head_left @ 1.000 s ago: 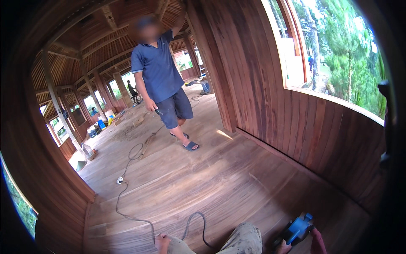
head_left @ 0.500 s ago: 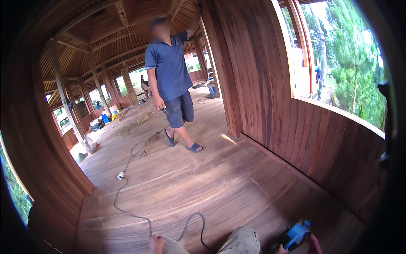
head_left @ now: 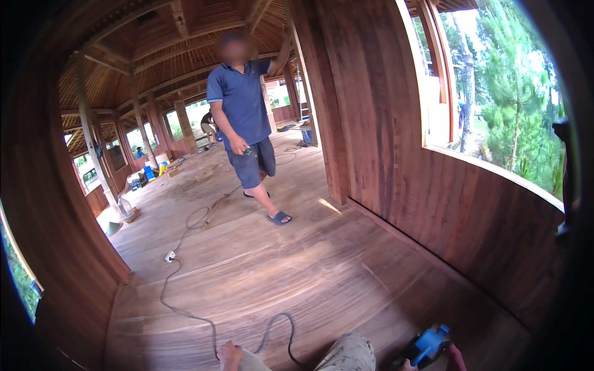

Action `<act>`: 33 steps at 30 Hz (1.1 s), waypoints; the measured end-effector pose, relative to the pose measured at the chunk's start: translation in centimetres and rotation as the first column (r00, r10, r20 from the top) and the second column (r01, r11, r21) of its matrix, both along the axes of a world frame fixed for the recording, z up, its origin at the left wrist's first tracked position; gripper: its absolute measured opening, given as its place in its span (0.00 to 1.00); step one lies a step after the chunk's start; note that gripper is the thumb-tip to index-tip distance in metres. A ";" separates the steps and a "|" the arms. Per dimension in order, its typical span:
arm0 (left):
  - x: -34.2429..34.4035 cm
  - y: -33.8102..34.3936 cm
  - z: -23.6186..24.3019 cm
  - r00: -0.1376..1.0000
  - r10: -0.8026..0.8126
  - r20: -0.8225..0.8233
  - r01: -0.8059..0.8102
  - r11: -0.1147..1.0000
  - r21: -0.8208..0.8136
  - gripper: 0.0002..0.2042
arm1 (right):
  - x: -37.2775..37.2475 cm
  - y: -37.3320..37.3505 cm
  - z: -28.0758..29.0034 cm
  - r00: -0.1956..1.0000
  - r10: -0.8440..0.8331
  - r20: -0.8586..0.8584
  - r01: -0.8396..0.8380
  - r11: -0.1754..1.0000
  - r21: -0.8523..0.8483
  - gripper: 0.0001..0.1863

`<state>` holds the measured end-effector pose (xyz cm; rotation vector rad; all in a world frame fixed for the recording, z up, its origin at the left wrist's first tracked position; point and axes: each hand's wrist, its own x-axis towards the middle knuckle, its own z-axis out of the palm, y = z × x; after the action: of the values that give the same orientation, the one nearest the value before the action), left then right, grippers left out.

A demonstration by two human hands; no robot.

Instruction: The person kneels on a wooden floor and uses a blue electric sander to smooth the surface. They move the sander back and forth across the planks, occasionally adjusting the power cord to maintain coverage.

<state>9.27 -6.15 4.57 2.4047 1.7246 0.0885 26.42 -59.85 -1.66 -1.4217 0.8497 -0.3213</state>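
Left grip [head_left: 230,353] by the cable [head_left: 214,334], likely minding its slack, right grip [head_left: 409,366] by the blue power tool [head_left: 428,344], perhaps steadying it: from afar, I cannot tell if either clasps.

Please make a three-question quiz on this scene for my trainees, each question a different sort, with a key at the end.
1. Multiple choice: What is the main colour of the power tool at the lower right? (a) red (b) blue (c) yellow
2. True or false: The standing co-worker in the polo shirt wears laced boots.
3. Fill in: The white cable connector lies on a floor made of ____.

Key: 1. b; 2. false, the footwear is open-toed sandals; 3. wood
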 end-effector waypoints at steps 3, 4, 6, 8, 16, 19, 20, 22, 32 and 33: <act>0.1 0.2 -0.6 0.999 0.035 0.030 -0.035 0.999 0.014 0.14 | 0.1 -0.2 -0.2 1.000 0.020 0.017 -0.020 1.000 -0.017 0.20; 0.0 0.3 -0.8 0.998 0.020 0.054 -0.021 0.999 0.028 0.13 | 0.2 -0.3 -0.6 0.999 0.027 0.034 -0.027 1.000 -0.015 0.21; -0.4 0.5 -1.1 0.997 -0.003 0.080 -0.003 0.997 0.075 0.13 | 0.7 -0.9 -1.8 0.998 0.043 -0.034 -0.048 0.990 -0.135 0.20; -0.8 0.7 -1.3 0.996 -0.024 0.082 0.017 0.996 0.084 0.12 | 1.6 -0.7 -3.8 0.977 0.015 0.213 0.017 0.989 -0.148 0.16; -2.2 2.0 -2.5 0.997 -0.010 0.074 0.002 0.994 0.109 0.10 | 1.5 -1.6 -8.8 0.996 -0.058 0.067 0.059 0.998 -0.022 0.15; -2.1 3.5 -3.4 0.998 -0.007 0.060 0.001 0.995 0.099 0.11 | 1.4 -1.5 -7.6 0.999 -0.028 0.016 0.029 0.998 -0.058 0.10; -1.8 3.8 -3.8 0.998 -0.015 0.060 0.008 0.994 0.104 0.11 | 1.2 -1.3 -7.1 1.000 -0.030 0.009 0.030 0.998 -0.061 0.09; -1.4 4.3 -4.4 0.998 -0.027 0.061 0.019 0.992 0.123 0.11 | 1.2 -1.3 -6.2 1.000 -0.026 0.000 0.026 0.999 -0.036 0.09; -0.4 4.3 -5.0 0.992 -0.079 0.094 0.065 0.987 0.148 0.11 | 1.3 -1.3 -7.4 1.000 -0.014 -0.004 0.013 0.991 -0.135 0.09; -0.4 4.5 -5.0 0.991 -0.089 0.098 0.073 0.985 0.155 0.11 | 1.3 -1.2 -7.4 1.000 -0.022 -0.020 0.018 0.988 -0.153 0.09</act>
<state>8.83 -1.67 -0.46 2.5236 1.6258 0.3388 27.75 -61.08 -9.04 -1.5621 0.8726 -0.3939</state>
